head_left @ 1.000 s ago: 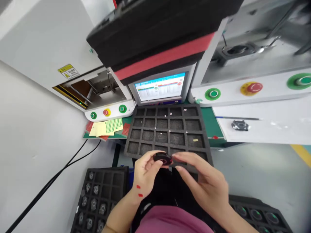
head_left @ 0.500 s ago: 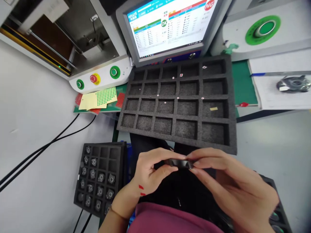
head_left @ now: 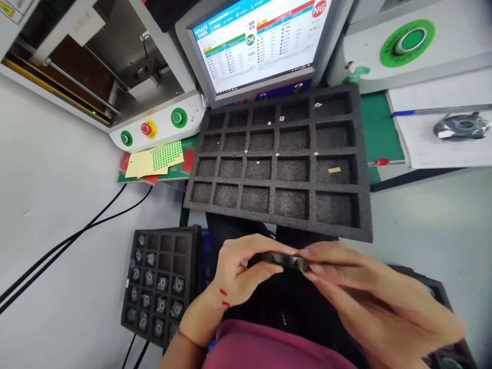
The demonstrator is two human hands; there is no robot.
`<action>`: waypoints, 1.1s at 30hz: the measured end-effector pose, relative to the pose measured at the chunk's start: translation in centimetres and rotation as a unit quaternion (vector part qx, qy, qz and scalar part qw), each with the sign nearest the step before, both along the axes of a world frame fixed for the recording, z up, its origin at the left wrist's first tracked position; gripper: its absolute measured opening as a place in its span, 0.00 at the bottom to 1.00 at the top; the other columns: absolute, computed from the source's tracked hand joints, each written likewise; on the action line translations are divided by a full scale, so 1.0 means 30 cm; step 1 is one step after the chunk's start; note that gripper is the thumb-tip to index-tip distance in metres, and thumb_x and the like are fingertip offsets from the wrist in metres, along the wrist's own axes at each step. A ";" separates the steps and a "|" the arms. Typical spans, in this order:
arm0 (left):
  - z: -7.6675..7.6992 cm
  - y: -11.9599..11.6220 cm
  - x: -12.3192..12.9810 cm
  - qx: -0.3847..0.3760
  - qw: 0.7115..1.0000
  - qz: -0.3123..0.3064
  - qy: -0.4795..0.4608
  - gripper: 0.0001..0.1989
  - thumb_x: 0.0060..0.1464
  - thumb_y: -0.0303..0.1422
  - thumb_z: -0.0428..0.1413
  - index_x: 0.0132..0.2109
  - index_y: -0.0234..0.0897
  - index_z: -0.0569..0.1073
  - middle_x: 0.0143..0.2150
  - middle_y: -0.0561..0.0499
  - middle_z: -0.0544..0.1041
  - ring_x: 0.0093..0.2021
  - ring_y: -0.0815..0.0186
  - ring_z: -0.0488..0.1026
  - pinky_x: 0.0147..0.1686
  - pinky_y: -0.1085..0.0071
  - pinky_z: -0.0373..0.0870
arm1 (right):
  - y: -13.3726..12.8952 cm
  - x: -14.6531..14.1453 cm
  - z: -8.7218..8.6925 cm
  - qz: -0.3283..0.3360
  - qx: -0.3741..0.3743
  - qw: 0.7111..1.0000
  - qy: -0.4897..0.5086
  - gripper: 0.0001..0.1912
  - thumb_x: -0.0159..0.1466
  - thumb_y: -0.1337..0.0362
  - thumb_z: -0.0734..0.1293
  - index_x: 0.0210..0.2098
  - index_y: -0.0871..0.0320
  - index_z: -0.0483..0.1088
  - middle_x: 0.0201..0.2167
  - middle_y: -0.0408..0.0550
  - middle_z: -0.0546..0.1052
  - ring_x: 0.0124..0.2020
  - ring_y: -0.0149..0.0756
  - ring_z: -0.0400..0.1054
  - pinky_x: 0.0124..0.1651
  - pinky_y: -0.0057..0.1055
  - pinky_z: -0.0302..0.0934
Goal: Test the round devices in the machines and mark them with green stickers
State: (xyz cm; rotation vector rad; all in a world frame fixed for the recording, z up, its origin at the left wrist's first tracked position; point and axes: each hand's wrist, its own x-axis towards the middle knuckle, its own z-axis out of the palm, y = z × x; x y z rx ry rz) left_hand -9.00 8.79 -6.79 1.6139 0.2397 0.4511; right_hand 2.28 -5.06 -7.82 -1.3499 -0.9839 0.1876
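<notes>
A small dark part [head_left: 289,261], seen edge-on, is held up over my lap between both hands. My left hand [head_left: 246,264] pinches its left end between thumb and fingers; two red marks show on that wrist. At the other end, the fingertips of my right hand [head_left: 357,282] close on the part from above and below. What the part is exactly cannot be made out from this angle. Just beyond my hands lies a black foam tray [head_left: 294,223] with rows of square pockets, some small stickers on its ribs and a yellowish strip in one pocket.
A second foam tray [head_left: 165,246] at lower left holds several dark round-centred parts; another tray [head_left: 448,307] is partly hidden at right. Behind stand a monitor [head_left: 257,48] and button panels. Sticker sheets [head_left: 154,161], a pen [head_left: 434,111] and a bagged part [head_left: 461,125] lie on the bench.
My right hand has turned slightly and shifted a little down and right, its grip on the part kept. My left hand is nearly still. The whole view has shifted slightly.
</notes>
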 end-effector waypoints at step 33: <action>-0.012 -0.009 0.055 0.073 0.989 0.097 -0.079 0.11 0.61 0.30 0.56 0.50 0.41 0.76 0.43 0.48 0.83 0.39 0.65 0.81 0.39 0.74 0.79 | 0.071 0.048 0.026 -0.047 -0.044 0.987 -0.145 0.08 0.63 0.76 0.63 0.37 0.58 0.67 0.40 0.52 0.76 0.40 0.36 0.72 0.39 0.32 0.71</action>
